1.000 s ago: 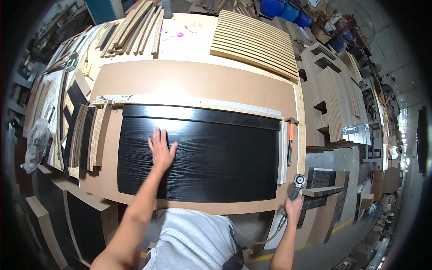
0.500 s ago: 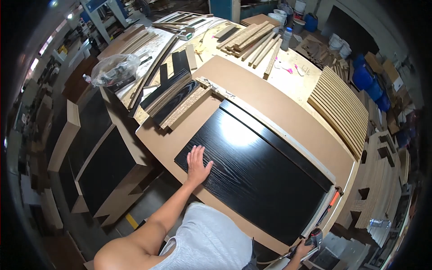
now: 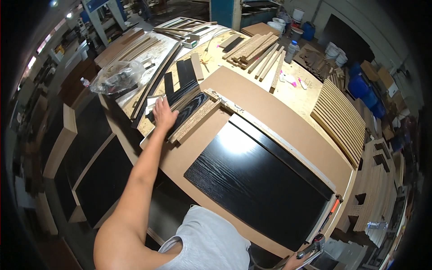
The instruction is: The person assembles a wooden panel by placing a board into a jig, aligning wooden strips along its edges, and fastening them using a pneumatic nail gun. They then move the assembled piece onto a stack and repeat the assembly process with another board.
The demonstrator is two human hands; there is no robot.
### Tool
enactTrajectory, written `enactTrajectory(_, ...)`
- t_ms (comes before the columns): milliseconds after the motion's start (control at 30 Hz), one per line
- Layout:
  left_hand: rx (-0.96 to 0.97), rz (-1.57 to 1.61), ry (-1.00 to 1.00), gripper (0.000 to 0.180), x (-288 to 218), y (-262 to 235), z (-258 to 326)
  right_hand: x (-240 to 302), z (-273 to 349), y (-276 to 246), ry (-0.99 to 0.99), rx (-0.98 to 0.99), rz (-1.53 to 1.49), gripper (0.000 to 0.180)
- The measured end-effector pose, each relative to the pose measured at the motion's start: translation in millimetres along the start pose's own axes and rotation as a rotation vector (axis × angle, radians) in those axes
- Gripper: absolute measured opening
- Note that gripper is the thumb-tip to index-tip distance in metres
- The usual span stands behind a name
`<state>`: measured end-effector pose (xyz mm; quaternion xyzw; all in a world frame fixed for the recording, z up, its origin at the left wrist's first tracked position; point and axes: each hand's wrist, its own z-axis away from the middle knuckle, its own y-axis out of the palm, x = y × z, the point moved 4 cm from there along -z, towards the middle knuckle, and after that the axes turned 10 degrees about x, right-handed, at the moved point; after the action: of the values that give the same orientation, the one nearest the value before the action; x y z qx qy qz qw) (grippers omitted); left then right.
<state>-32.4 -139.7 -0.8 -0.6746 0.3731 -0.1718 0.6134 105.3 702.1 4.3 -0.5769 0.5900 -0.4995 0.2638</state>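
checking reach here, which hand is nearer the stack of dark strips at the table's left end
Left. The left hand rests on the stack of dark strips. The right hand is far off at the lower edge, past the black panel, holding a tool.

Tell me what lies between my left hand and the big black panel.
In the head view, black-faced board strips lie between the left hand and the black panel, then bare brown board.

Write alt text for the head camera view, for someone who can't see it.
Seen from above, a person's left hand rests on a stack of narrow dark strips at the edge of a cluttered workbench. A large black wood-grain panel lies nearby. Their right hand grips a metal tool low down.
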Motion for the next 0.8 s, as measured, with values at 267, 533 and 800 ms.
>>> enactTrajectory(267,0.398,-0.021,0.138,0.083,20.2,18.5,-63.0,-40.1,137.7,20.1,0.622,0.156,-0.116,0.039)
enactTrajectory(533,0.138,0.196,0.325,0.070,-39.1,-11.9,13.0,-46.3,201.6,3.2,0.975,0.163,-0.274,0.048)
enactTrajectory(800,0.466,0.302,0.403,0.069,-113.2,55.6,186.3,-110.4,145.7,31.0,0.850,0.091,-0.440,0.054)
